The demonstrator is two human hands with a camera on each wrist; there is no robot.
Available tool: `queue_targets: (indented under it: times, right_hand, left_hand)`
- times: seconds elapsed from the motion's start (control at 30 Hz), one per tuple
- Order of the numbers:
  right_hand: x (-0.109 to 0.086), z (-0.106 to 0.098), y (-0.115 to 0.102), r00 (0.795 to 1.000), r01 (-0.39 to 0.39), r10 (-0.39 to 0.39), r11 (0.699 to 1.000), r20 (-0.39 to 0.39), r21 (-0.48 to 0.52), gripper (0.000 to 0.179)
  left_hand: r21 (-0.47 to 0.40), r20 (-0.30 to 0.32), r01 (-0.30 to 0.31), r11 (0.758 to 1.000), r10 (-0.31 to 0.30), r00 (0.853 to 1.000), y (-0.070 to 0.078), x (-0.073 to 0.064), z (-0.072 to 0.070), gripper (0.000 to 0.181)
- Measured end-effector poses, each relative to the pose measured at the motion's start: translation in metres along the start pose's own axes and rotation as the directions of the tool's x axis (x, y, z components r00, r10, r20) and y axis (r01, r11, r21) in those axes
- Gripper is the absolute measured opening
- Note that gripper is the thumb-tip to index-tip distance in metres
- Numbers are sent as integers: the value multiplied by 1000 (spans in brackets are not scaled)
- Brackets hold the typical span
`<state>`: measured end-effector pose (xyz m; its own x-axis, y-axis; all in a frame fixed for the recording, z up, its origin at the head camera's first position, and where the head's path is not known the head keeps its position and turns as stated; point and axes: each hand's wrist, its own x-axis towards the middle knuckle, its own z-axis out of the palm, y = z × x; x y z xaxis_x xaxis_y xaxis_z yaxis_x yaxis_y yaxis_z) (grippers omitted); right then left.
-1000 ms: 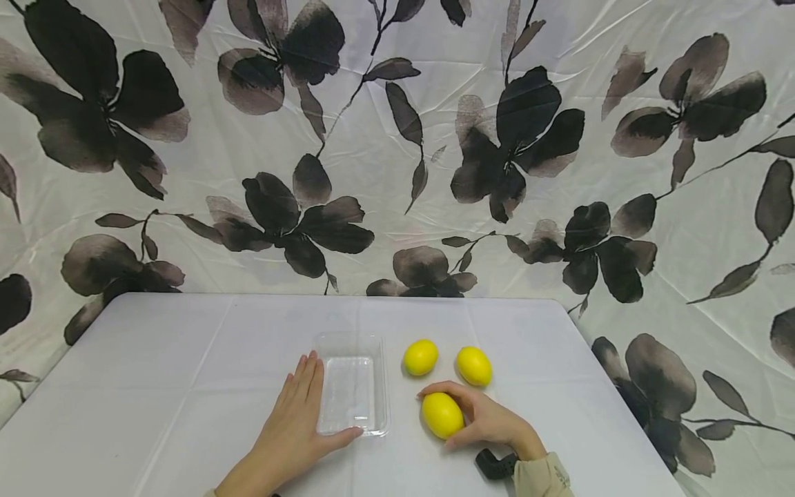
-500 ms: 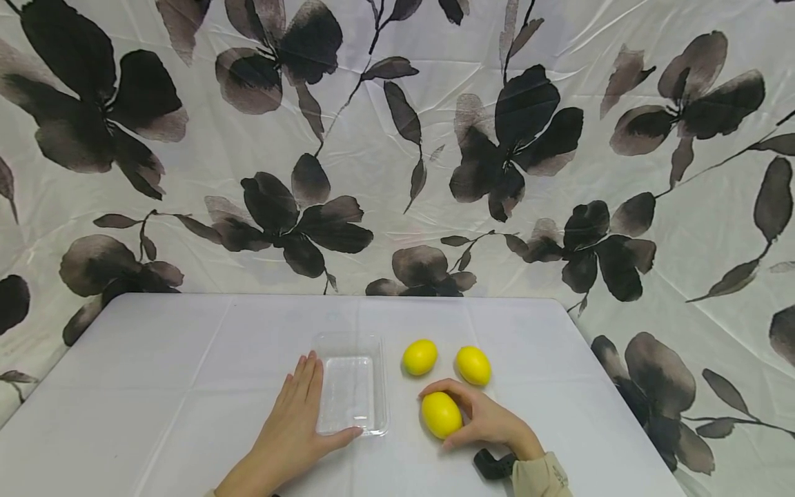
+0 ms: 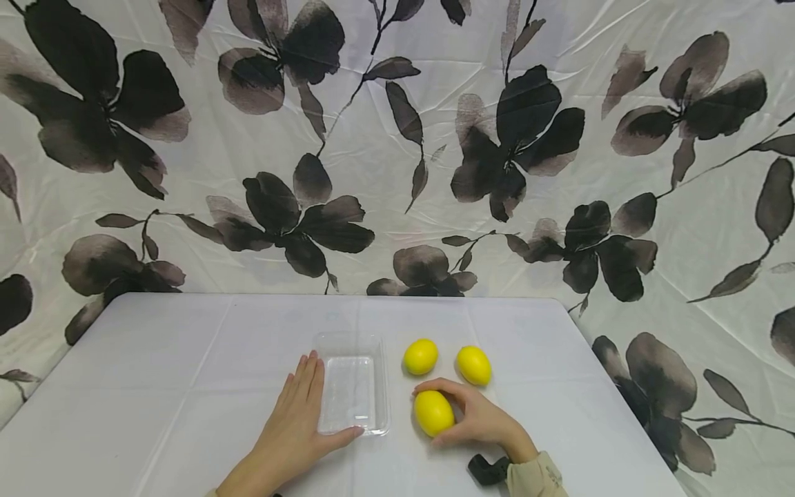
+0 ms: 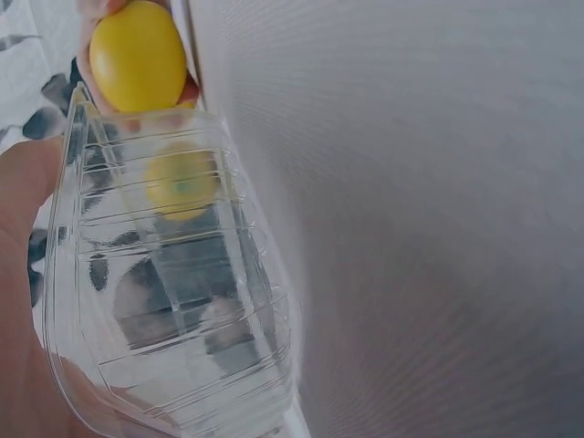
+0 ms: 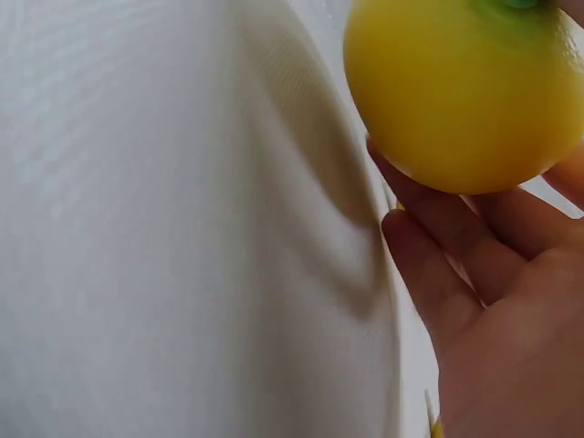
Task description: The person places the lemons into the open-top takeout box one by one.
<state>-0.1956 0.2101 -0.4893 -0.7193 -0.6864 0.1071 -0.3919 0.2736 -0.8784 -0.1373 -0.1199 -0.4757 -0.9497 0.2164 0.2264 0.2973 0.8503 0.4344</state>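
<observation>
A clear plastic container (image 3: pixel 350 386) stands on the white table, its ribbed wall (image 4: pixel 173 274) filling much of the left wrist view. My left hand (image 3: pixel 292 421) lies along its left side, fingers straight and thumb at the near rim. My right hand (image 3: pixel 481 417) holds a yellow lemon (image 3: pixel 434 413) between curled fingers and thumb, just right of the container. In the right wrist view the lemon (image 5: pixel 461 91) shows a green end, with fingers (image 5: pixel 456 228) beneath it. Two more lemons lie behind, one on the left (image 3: pixel 420 357) and one on the right (image 3: pixel 474 366).
The white-covered table (image 3: pixel 155 386) reaches back to a hanging floral cloth (image 3: pixel 397 152). A black device (image 3: pixel 487 470) sits at my right wrist beside the beige sleeve (image 3: pixel 537 476).
My right hand and the lemon it holds have shifted slightly left, nearer the container. The left hand, the container and the other two lemons stay where they were.
</observation>
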Motion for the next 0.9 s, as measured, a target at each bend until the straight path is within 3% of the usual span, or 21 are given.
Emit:
queue_targets:
  times: [0.4,0.7,0.9]
  right_hand:
    - [8,1,-17,999,53,-53,995,-7,81,73]
    - [27,5,-33,987,151,-145,984,-69,95,73]
    - [41,10,-40,986,138,-128,986,-103,93,73]
  left_hand:
    - [-5,5,4,1000,-4,1000,2,0,-1,125]
    - [-18,15,3,1000,-3,1000,2,0,-2,125]
    - [-21,28,9,1000,-8,1000,2,0,-1,125]
